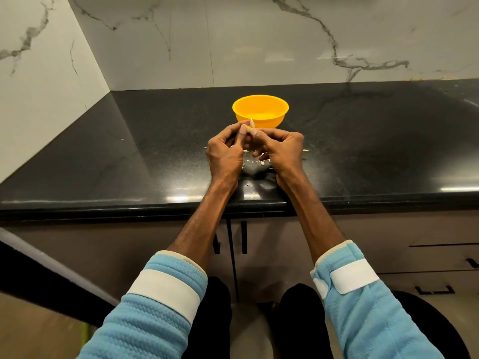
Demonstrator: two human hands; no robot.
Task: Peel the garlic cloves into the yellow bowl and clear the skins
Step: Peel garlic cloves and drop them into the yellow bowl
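Garlic clove (249, 130) pinched between left hand (226, 151), right hand (281, 151).

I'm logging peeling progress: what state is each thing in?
yellow bowl: upright, contents unclear
garlic clove: pinched between both hands, skin partly lifted
left hand: pinches the clove
right hand: pinches the clove
skins: scattered on countertop
cabinet doors: shut

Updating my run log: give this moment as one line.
peeling | left hand, right hand: pinch garlic clove | yellow bowl: beyond hands | skins: scattered on counter
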